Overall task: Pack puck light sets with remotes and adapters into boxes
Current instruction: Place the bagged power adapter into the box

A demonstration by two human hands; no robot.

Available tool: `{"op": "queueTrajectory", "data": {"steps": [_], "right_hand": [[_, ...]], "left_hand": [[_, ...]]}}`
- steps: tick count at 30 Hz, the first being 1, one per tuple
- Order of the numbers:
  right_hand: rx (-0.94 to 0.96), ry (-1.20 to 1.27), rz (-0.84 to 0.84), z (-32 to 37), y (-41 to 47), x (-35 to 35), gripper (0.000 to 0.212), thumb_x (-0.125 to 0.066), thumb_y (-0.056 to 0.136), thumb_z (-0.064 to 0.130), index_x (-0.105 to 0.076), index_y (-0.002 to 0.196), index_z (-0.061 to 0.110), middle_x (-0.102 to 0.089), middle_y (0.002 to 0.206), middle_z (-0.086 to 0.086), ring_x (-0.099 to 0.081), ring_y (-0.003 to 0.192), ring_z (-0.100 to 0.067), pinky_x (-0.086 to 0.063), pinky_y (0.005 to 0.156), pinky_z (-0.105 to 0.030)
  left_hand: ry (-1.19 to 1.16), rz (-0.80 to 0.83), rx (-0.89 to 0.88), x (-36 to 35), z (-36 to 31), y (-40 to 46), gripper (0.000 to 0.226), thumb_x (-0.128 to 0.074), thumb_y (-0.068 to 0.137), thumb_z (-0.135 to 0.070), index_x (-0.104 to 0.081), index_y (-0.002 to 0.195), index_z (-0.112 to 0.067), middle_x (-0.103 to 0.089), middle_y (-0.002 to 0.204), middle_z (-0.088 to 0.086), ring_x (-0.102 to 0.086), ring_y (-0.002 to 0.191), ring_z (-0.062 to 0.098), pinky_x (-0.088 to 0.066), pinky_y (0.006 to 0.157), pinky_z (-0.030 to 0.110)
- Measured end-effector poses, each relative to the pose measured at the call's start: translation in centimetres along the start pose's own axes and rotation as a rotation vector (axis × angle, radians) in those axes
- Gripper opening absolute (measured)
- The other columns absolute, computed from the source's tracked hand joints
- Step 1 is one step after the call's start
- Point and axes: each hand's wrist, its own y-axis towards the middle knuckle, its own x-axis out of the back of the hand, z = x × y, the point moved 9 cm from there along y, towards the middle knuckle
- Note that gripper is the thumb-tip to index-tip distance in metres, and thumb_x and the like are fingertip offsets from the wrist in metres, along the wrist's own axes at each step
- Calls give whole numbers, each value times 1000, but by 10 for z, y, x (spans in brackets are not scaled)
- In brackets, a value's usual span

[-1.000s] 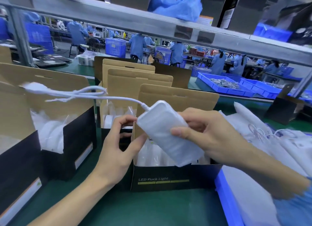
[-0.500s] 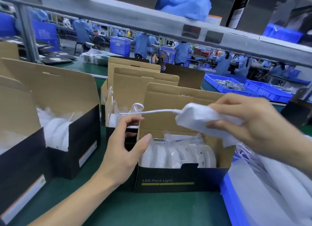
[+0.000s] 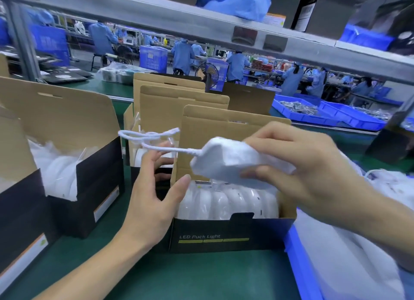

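Two hands worked over the green bench [image 3: 201, 277]. On the left, the left hand [image 3: 152, 201] was open, fingers straight, its palm against the left wall of the nearest box [image 3: 224, 239], thumb at the box's top corner. The right hand [image 3: 298, 172] gripped one white wrapped adapter [image 3: 233, 163], thumb under and fingers over, holding it just above that box's open top. One white cord [image 3: 154, 138] ran left from the adapter and looped in the air above the left hand.

At the far left stood two open boxes [image 3: 94, 187], black outside and brown inside, each holding white bagged goods. Behind the nearest box two more open boxes [image 3: 179, 98] stood in a row, lids up. The nearest box, printed "LED Puck Light", held a row of white puck lights [image 3: 228, 201] in clear bags; their number could not be told. At the right edge a blue bin [image 3: 300, 266] held a heap of white wrapped items.
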Motion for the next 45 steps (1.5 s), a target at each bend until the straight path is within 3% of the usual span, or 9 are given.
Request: {"op": "queueTrajectory", "data": {"steps": [7, 20, 25, 29, 32, 34, 37, 41, 45], "right_hand": [[-250, 332, 242, -35, -16, -43, 7, -67, 86, 37, -69, 93, 37, -62, 89, 10, -59, 83, -10, -41, 73, -17], [-253, 30, 708, -42, -34, -60, 35, -56, 92, 50, -64, 84, 17, -54, 90, 4, -51, 81, -14, -46, 77, -40], [-218, -121, 757, -38, -44, -65, 27, -41, 99, 49, -54, 98, 25, -41, 103, 12, -46, 87, -12, -41, 78, -30], [-104, -132, 601, -25, -43, -57, 20, -41, 101, 31, -52, 116, 27, -33, 109, 12, -34, 89, -9, -36, 77, -25], [-83, -20, 513, -18, -45, -55, 39, -56, 96, 20, -53, 132, 35, -52, 107, 10, -51, 83, -14, -48, 67, -35], [-49, 30, 489, -17, -52, -56, 43, -63, 91, 13, -61, 128, 35, -59, 107, 11, -51, 77, -7, -51, 63, -32], [-30, -15, 501, -18, -57, -61, 52, -57, 89, 10, -56, 130, 43, -52, 119, 11, -40, 84, 1, -52, 70, -32], [61, -131, 470, -5, -54, -62, 59, -65, 70, 1, -67, 119, 33, -59, 105, 2, -58, 88, -20, -51, 69, -30], [-40, -146, 673, -12, -50, -76, 58, -50, 77, 2, -63, 122, 35, -57, 95, 11, -47, 82, -17, -40, 69, -30]], "left_hand": [[-7, -12, -4, 2, 2, 0, 63, -58, 78, -44, -49, 137, -25, -57, 131, -24, -49, 129, 1, -39, 98, 10], [-149, 96, 128, -10, -8, 1, 77, -64, 63, -33, -47, 139, -29, -59, 136, -19, -50, 130, -2, -46, 99, 18], [-527, -136, 283, 19, -26, 16, 53, -53, 71, -13, -60, 123, -9, -71, 120, 6, -63, 121, 18, -45, 102, 36], [-91, -152, 59, 34, -72, 37, 30, -54, 87, -18, -68, 112, -27, -77, 100, -6, -70, 95, 12, -54, 83, 23], [218, 37, -130, 8, -100, 37, 40, -62, 96, -11, -69, 110, -48, -72, 99, -13, -68, 83, 12, -59, 64, 27], [359, 148, -179, -15, -103, 35, 46, -64, 93, -5, -70, 117, -43, -66, 98, -12, -61, 84, 10, -57, 67, 30], [461, 185, -271, -48, -108, 27, 45, -67, 82, 18, -79, 106, -18, -57, 89, 6, -51, 77, 4, -46, 68, 7], [814, 228, -388, -72, -106, 19, 37, -88, 57, 11, -81, 82, -15, -56, 70, 5, -51, 68, 24, -48, 54, 40], [834, 216, -371, -73, -102, 15, 27, -85, 62, 2, -78, 82, -16, -56, 71, 1, -53, 59, 25, -48, 42, 39]]}}
